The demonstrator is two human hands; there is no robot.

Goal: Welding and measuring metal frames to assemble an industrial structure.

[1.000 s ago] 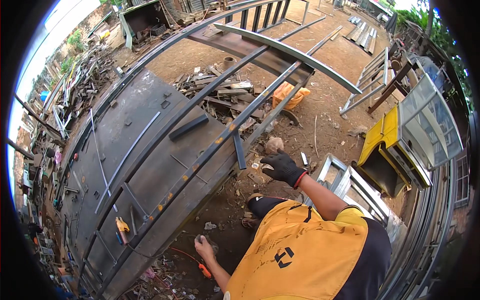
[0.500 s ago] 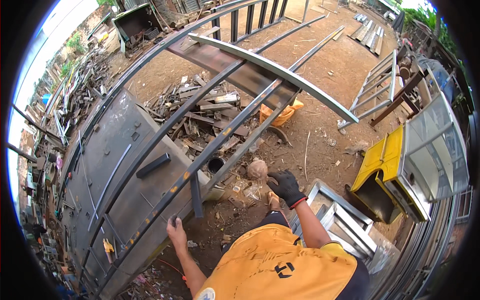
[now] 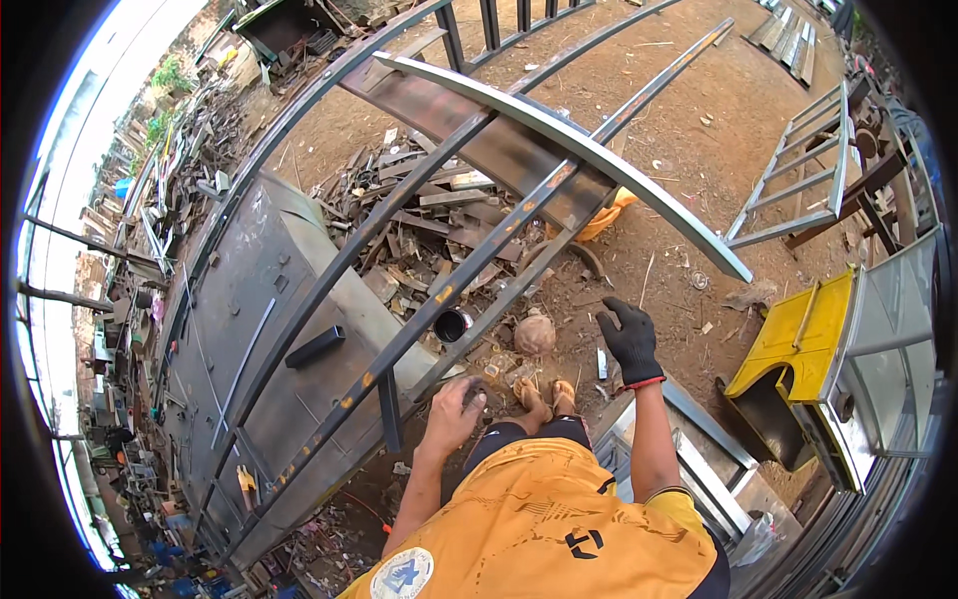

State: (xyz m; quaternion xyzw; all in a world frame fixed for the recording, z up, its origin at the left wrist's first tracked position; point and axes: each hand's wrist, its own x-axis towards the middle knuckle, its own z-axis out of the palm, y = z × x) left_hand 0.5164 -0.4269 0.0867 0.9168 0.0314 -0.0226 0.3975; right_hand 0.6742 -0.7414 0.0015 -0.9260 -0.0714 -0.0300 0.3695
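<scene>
My bare left hand (image 3: 455,415) is closed around something small and dark that I cannot make out. It is beside the near edge of a large metal-topped table (image 3: 244,250), by a short dark square tube (image 3: 390,414) that hangs down there. My right hand (image 3: 629,344), in a black glove with a red cuff, is held out over the ground with fingers apart and nothing in it. Long dark steel tubes (image 3: 439,299) with rusty spots lie across the table, and a pale flat metal bar (image 3: 599,155) crosses their far ends.
On the ground are a round brown ball-like thing (image 3: 535,334), an open dark can (image 3: 452,324) and a scrap pile (image 3: 439,210). Grey metal frames (image 3: 704,429) lie right of my legs. Further right are a yellow cabinet (image 3: 788,339) with glass panes and a ladder-like frame (image 3: 793,170).
My left hand has moved right and away from me along the table's edge. My right hand has shifted right and is raised more. My view has turned, and both feet now show.
</scene>
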